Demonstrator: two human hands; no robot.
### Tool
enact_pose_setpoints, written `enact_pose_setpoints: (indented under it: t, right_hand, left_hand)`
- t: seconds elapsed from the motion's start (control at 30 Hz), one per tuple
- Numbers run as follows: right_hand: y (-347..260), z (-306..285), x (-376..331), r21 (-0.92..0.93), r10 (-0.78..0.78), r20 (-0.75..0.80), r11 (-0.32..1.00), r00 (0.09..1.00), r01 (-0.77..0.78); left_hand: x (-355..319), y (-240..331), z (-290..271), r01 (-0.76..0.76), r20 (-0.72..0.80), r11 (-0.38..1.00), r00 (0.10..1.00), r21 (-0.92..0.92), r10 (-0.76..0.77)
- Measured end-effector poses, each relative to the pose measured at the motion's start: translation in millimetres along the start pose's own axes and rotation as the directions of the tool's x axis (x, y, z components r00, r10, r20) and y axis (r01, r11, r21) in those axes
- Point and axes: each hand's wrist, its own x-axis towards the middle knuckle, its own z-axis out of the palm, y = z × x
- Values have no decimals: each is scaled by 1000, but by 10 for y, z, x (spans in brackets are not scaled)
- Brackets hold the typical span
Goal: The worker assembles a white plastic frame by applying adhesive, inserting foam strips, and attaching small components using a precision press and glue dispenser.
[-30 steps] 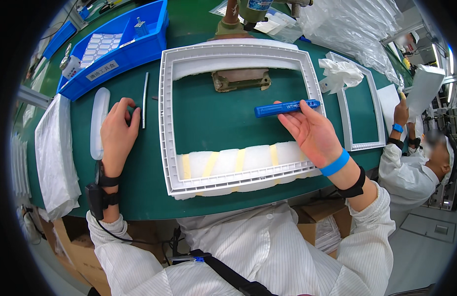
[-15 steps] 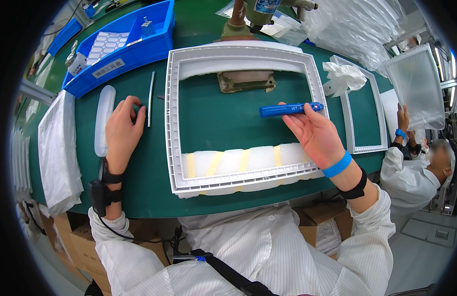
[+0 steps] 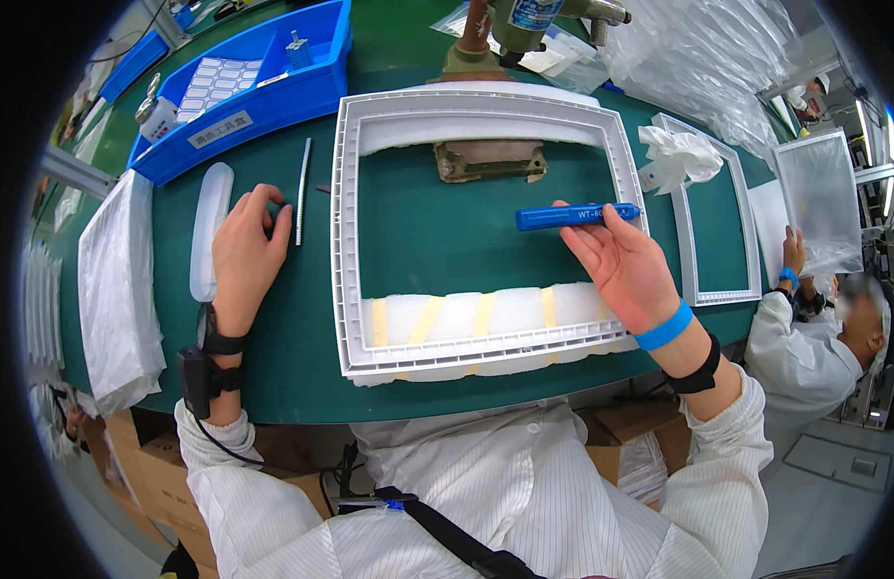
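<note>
A large white plastic frame (image 3: 343, 241) lies flat on the green table, with white foam strips and yellow tape along its near side. My right hand (image 3: 621, 265) holds a blue pen-shaped tool (image 3: 574, 215) level over the frame's right part. My left hand (image 3: 244, 253) rests palm down on the table left of the frame, fingers curled. It sits between a white oblong plastic piece (image 3: 209, 227) and a thin grey rod (image 3: 301, 191), with its fingertips close to the rod.
A blue bin (image 3: 244, 82) with labels and small parts stands at the back left. A stack of white sheets (image 3: 114, 289) lies at far left. A second smaller white frame (image 3: 712, 222) sits right, with crumpled white cloth (image 3: 681, 154). Another person (image 3: 824, 328) at right holds up a panel.
My left hand has slid slightly right toward the thin rod and curled its fingers. The person at right has raised a panel. My right hand keeps the blue tool almost still.
</note>
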Motion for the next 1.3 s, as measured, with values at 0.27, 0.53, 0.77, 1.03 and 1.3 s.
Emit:
enact_pose_setpoints:
  t: [0.27,0.53,0.77,1.03,1.3]
  right_hand:
    - [-6,-6,85,-1,-1,-21,1000,1000,1]
    - [-180,-56,-57,-334,52,131,943,990,-6]
    - [-236,580,442,-682,265,594,-336,760,650]
    - [140,641,1084,-405,267,806,-402,528,821]
    - [25,690,898,-499,226,799,-269,557,824]
  left_hand:
    - [81,-21,18,33,2,999,999,20,-33]
    - [104,-233,108,-121,-207,979,975,-163,86]
    - [-55,-272,312,-91,-356,994,932,-58,65]
    - [-95,-224,285,-76,-436,989,900,-123,15]
    - [-273,-88,303,15,-482,995,874,-96,-60]
